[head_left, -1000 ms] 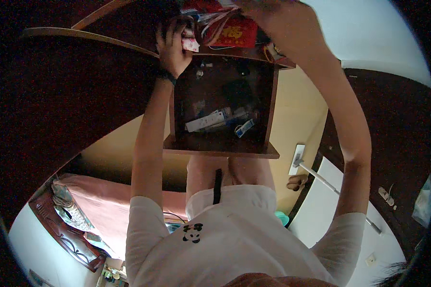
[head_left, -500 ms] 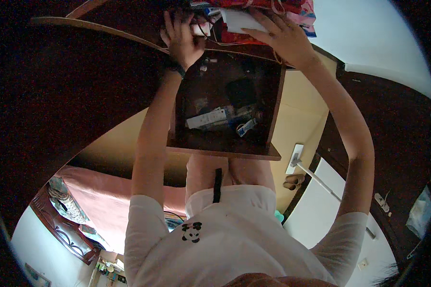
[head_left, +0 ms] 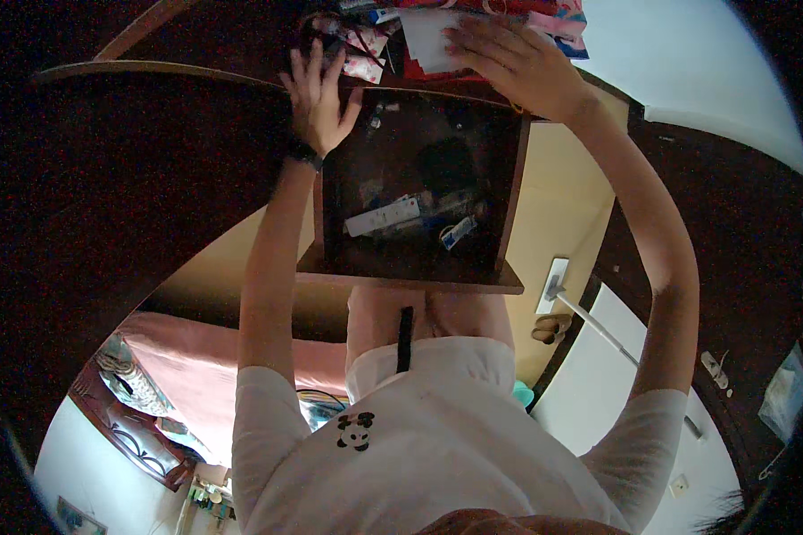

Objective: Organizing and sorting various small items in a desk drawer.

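My left hand [head_left: 321, 105], with a dark band on the wrist, has its fingers spread at the edge of the dark desk. Nothing is in it. Its fingertips are close to a small white packet with pinkish marks [head_left: 363, 69] and a dark heap of things I cannot make out. My right hand [head_left: 528, 69] lies over a sheet of white paper [head_left: 426, 40], fingers stretched out flat. Red and pink packaging [head_left: 558, 22] sits behind that hand, partly hidden by it. Between my arms a dark wooden drawer [head_left: 410, 278] stands pulled out.
Inside the drawer are a long white box [head_left: 382, 216], a small blue-and-white tube-like item [head_left: 459, 233] and loose bits. Behind me are a bed with a pink cover [head_left: 183, 357], a flat mop [head_left: 555, 285] and brown shoes [head_left: 551, 328]. A plastic bag [head_left: 783, 392] lies far right.
My left hand has drawn back toward me and slightly left, uncovering the small packet, which has shifted nearer the desk edge. The right hand has moved slightly left, its fingers flatter over the paper.
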Motion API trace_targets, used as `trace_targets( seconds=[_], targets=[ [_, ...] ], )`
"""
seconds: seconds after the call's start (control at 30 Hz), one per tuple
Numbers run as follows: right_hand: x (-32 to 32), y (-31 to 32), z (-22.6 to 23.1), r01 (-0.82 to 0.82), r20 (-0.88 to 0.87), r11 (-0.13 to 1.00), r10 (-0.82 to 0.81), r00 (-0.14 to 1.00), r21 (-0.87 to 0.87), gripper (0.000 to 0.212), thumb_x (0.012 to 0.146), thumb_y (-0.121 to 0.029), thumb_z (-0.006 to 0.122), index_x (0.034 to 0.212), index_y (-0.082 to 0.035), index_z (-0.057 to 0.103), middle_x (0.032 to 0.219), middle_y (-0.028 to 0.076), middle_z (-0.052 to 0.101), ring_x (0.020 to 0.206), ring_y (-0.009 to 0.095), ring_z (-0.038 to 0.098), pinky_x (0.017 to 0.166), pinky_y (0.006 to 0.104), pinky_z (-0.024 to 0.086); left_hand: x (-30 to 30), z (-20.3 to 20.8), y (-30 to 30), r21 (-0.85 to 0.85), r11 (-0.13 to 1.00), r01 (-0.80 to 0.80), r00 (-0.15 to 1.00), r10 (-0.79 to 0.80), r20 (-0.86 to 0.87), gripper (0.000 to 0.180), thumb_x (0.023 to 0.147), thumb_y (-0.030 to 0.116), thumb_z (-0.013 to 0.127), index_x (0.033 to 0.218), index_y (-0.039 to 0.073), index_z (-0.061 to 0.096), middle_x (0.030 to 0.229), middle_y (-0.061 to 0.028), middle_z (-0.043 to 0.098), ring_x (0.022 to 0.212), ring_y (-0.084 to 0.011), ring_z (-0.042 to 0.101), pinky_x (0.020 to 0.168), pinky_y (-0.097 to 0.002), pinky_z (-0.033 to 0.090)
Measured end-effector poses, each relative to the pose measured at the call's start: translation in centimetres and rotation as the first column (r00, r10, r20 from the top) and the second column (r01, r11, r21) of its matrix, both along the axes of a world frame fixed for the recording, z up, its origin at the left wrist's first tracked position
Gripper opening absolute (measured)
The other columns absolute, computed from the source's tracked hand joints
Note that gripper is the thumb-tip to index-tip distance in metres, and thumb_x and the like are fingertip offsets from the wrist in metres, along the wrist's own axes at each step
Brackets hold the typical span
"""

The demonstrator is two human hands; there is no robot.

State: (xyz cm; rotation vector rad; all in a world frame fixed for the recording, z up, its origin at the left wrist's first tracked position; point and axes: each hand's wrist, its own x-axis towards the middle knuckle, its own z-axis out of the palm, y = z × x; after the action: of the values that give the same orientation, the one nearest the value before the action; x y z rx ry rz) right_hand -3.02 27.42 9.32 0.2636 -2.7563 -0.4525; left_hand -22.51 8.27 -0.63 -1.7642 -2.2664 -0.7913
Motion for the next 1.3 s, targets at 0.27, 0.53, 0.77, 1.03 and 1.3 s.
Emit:
trace_targets(
  seconds=[0.27, 0.53, 0.77, 1.03, 1.3],
  targets=[
    [1.7, -1.0, 2.0, 0.029, 0.023, 0.998, -0.027, 0.999, -0.054, 0.061, 0.062, -0.016, 0.06, 0.118, -0.017, 0.038, 0.124, -0.001, 0.036, 0.109, 0.018, 0.039, 0.092, 0.0318, 0.031, 7.3, -1.4, -7.7, -0.315, 0.933, 0.171, 0.946, -0.066, 0.319, 0.034, 0.069, 0.017, 0.055, 0.1, 0.008, 0.046, 0.108, -0.0169, 0.04, 0.101, -0.035, 0.039, 0.087, -0.0452, 0.031],
    [6.2, -8.0, 0.3, 0.105, -0.149, 0.88, -0.194, 0.97, -0.464, 0.037, 0.069, -0.017, 0.051, 0.106, -0.017, 0.05, 0.113, 0.004, 0.046, 0.104, 0.025, 0.042, 0.087, 0.0409, 0.034, 11.9, -9.2, -12.2, -0.732, 0.618, 0.286, 0.954, -0.113, 0.277, 0.062, 0.065, 0.032, 0.063, 0.114, 0.005, 0.037, 0.12, -0.0193, 0.035, 0.108, -0.0351, 0.036, 0.085, -0.0445, 0.036],
    [11.9, -14.4, -4.9, 0.395, 0.133, 0.572, -0.444, 0.886, -0.719, 0.039, 0.067, -0.008, 0.052, 0.105, -0.01, 0.049, 0.112, 0.008, 0.046, 0.103, 0.028, 0.042, 0.087, 0.0408, 0.035, 13.2, -11.2, -11.3, -0.719, 0.441, 0.538, 0.823, -0.089, 0.561, 0.066, 0.057, 0.031, 0.067, 0.11, 0.003, 0.041, 0.108, -0.0198, 0.047, 0.098, -0.0324, 0.046, 0.082, -0.039, 0.039],
    [15.8, -17.4, -9.2, 0.674, 0.593, 0.325, -0.321, 0.739, -0.664, 0.02, 0.07, -0.006, 0.052, 0.09, -0.006, 0.054, 0.09, 0.011, 0.056, 0.087, 0.028, 0.052, 0.075, 0.0372, 0.043, 13.5, -11.4, -11.8, -0.65, 0.464, 0.601, 0.718, 0.042, 0.694, 0.057, 0.053, 0.029, 0.068, 0.099, 0.0, 0.051, 0.096, -0.0176, 0.054, 0.089, -0.0308, 0.052, 0.078, -0.0357, 0.042],
    [15.8, -16.9, -10.9, 0.691, 0.607, 0.366, -0.33, 0.723, -0.624, 0.021, 0.07, -0.009, 0.051, 0.091, -0.007, 0.054, 0.087, 0.012, 0.056, 0.081, 0.029, 0.053, 0.072, 0.0383, 0.043, 13.0, -13.9, -12.5, -0.367, 0.681, 0.634, 0.095, 0.402, 0.911, 0.061, 0.054, 0.024, 0.071, 0.103, -0.002, 0.048, 0.096, -0.0142, 0.055, 0.084, -0.0261, 0.053, 0.076, -0.0312, 0.041]
  ],
)
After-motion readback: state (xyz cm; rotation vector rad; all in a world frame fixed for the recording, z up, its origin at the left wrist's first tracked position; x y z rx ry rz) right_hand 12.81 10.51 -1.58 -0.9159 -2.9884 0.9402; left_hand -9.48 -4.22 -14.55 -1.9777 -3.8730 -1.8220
